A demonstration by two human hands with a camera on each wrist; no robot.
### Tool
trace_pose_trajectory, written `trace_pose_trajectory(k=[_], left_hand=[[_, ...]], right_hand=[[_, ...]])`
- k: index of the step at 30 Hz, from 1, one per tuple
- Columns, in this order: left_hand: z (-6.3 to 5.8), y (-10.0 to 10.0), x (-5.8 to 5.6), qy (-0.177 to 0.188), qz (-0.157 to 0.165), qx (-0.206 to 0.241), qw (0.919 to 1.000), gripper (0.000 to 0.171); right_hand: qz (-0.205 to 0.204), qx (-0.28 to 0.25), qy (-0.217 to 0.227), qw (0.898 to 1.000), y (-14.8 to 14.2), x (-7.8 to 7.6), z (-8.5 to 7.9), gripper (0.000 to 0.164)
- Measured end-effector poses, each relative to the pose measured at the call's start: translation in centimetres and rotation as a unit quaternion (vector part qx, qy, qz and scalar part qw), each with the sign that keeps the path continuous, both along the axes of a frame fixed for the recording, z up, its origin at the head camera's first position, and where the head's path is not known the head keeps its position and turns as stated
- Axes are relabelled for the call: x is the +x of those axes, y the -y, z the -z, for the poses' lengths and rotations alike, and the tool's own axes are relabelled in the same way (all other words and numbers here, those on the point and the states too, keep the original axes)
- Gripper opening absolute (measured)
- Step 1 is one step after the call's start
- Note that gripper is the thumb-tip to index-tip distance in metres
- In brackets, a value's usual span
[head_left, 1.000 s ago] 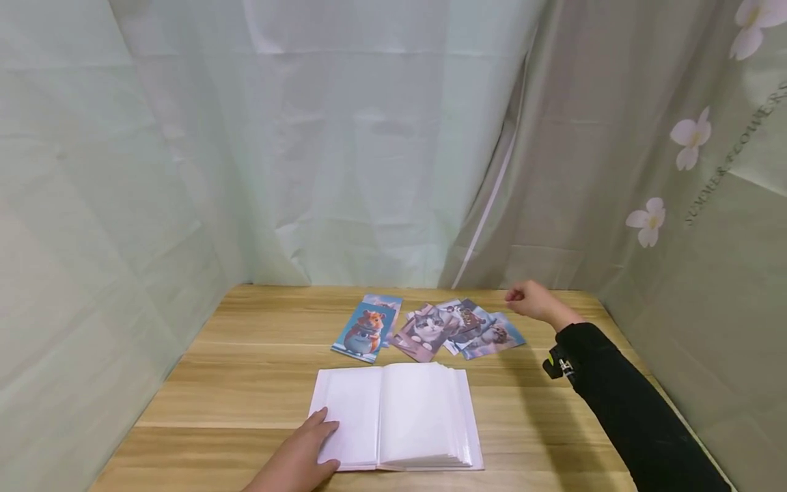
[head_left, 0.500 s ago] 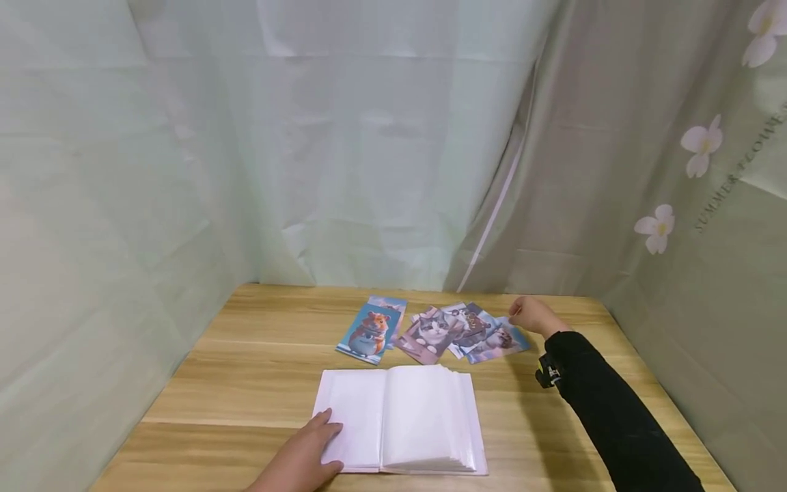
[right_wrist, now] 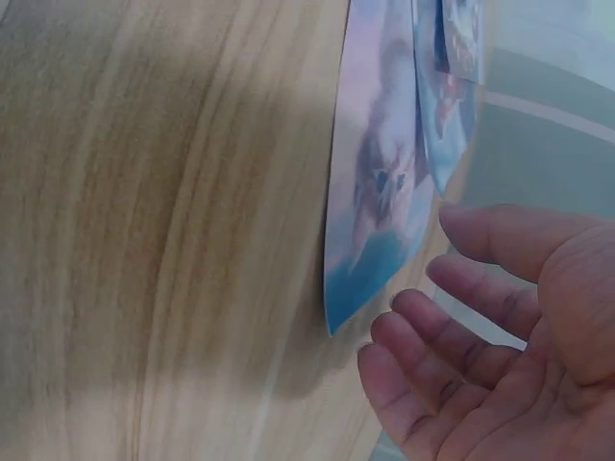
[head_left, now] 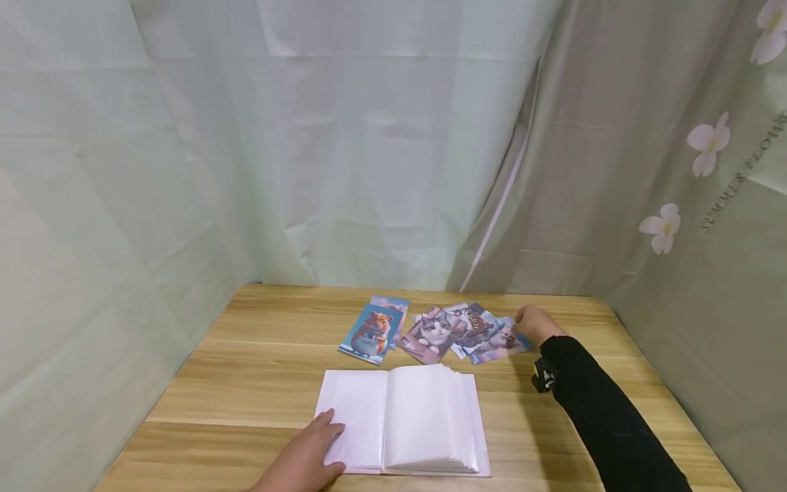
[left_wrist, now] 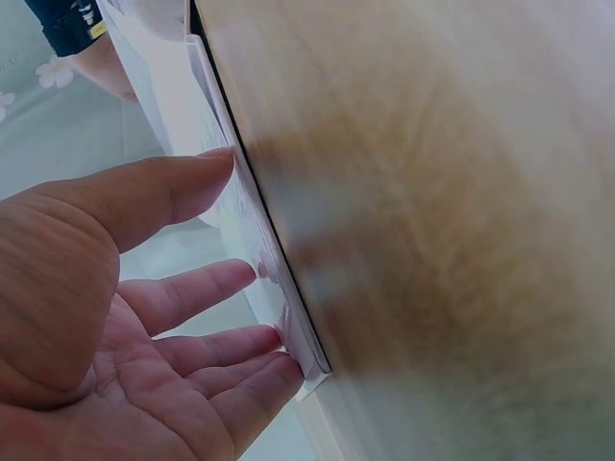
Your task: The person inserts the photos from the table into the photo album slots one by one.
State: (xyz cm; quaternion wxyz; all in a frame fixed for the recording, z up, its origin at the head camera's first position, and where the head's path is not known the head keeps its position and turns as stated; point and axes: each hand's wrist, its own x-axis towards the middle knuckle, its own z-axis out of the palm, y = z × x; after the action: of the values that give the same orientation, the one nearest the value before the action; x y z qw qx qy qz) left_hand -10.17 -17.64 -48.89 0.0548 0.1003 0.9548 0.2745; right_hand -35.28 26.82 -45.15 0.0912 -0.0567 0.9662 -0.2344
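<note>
The right hand, fingers loosely bent and empty, is now lower, just beside the rightmost card, thus reachable at two o'clock from the album, where the relaxed left hand rests.

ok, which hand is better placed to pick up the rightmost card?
Right, most likely. The right hand is at the rightmost card, its fingers spread near the edge, gripping nothing. The left hand rests on the open book, farther from that card.
</note>
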Motion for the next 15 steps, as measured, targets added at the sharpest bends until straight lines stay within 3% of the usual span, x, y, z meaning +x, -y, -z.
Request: trace_pose_trajectory(k=[3,9,15], left_hand=[[0.1,0.0,0.0,-0.006,0.001,-0.001,1.0,0.054],[0.0,0.0,0.0,-0.008,-0.002,-0.006,1.0,0.055],[-0.2,-0.1,-0.1,0.007,-0.005,-0.01,0.9999,0.057]], right_hand=[[-0.002,0.013,0.007,1.0,-0.1,-0.2,0.7,0.017],[-0.004,0.047,-0.003,0.999,-0.2,-0.8,2.2,0.045],[0.021,0.064,0.002,0.998,0.2,-0.7,2.2,0.032]])
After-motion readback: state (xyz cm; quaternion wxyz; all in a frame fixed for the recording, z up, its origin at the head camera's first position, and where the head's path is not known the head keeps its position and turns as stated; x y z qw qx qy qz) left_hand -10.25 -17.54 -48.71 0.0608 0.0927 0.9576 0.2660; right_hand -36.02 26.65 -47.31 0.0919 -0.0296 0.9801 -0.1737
